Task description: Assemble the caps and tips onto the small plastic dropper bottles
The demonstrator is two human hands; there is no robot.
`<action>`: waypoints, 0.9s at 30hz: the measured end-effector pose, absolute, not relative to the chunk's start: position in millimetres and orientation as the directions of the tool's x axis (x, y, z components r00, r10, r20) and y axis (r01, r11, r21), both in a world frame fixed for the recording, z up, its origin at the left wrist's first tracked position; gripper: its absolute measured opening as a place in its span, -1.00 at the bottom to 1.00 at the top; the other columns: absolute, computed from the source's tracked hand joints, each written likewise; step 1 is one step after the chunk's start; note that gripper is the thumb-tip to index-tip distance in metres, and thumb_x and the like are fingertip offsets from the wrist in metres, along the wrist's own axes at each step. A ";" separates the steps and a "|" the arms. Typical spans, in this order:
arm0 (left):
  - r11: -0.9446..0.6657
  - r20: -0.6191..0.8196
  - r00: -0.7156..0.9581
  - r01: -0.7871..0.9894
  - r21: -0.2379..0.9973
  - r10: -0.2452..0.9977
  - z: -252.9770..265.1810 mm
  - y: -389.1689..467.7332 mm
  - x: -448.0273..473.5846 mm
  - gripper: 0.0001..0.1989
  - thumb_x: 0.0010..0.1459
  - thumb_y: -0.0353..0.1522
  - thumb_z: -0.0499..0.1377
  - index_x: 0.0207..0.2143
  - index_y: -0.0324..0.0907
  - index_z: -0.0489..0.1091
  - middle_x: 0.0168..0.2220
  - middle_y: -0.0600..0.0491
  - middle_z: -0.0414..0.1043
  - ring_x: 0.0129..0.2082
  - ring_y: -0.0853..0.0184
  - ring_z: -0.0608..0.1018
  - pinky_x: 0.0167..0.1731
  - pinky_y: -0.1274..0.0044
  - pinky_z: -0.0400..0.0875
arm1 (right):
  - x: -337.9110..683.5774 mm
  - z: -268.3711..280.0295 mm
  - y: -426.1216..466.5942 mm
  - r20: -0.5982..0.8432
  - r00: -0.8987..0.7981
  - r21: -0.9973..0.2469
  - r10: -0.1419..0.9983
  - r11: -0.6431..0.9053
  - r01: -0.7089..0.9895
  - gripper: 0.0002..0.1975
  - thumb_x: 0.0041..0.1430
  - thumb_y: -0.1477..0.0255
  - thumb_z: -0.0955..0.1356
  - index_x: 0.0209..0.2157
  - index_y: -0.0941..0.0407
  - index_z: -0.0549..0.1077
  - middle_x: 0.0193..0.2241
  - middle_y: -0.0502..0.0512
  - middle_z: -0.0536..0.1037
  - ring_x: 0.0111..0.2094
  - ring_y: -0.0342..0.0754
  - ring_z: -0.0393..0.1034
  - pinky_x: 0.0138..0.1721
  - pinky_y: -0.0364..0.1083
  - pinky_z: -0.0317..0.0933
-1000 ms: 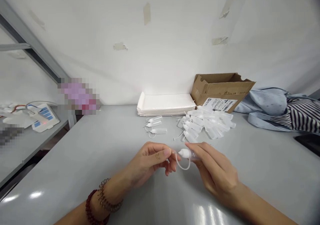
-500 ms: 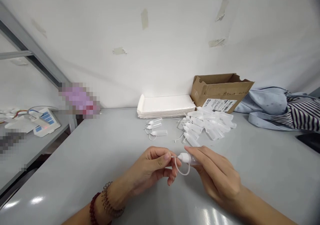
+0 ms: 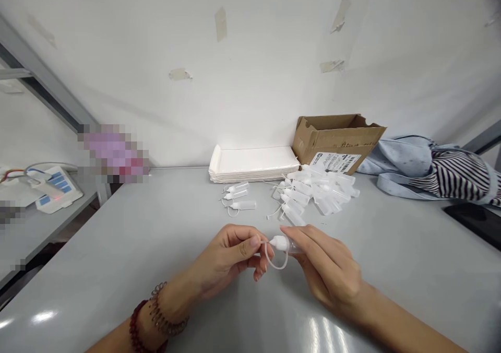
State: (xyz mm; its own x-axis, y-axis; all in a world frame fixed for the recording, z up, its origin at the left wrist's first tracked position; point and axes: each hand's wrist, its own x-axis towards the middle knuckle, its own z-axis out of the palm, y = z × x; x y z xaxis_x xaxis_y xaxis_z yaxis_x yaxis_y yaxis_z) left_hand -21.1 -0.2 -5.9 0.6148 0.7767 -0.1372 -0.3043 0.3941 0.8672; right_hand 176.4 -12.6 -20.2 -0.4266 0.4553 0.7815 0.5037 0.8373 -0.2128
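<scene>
My right hand [image 3: 329, 269] grips a small clear squeeze bottle [image 3: 281, 243] with a white needle-tip top, held sideways above the grey table with its tip toward the left. A thin white strap loops down from the bottle's neck. At the strap's far end, my left hand [image 3: 238, 254] pinches the small tip cap between thumb and forefinger, right by the nozzle; whether the cap sits on the tip I cannot tell. Behind my hands lie a few similar bottles [image 3: 245, 205] on the left and a heap of them [image 3: 313, 191] on the right.
A stack of white padded envelopes [image 3: 254, 162] lies against the wall, beside an open cardboard box [image 3: 336, 141]. Farther right are a blue and striped cloth bag [image 3: 415, 167] and a black phone [image 3: 475, 222]. A side table [image 3: 78, 212] with a white and blue device [image 3: 58, 188] stands left.
The whole view has shifted slightly, so everything appears a little farther left. Both hands keep the same hold on the bottle and its cap.
</scene>
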 end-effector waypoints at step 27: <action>0.391 -0.220 0.499 -0.269 0.880 0.838 -17.5 -2.6 -11.7 -0.68 0.15 -0.18 0.15 -0.47 -0.27 0.39 -0.59 0.12 0.27 -0.59 0.48 0.29 -0.53 0.59 0.21 | 180.6 -23.8 -5.5 0.744 -0.541 0.071 0.392 0.759 0.648 -0.67 0.16 0.75 0.18 -0.04 0.35 0.33 -0.47 0.18 0.47 -0.49 -0.08 0.30 -0.54 -0.12 0.21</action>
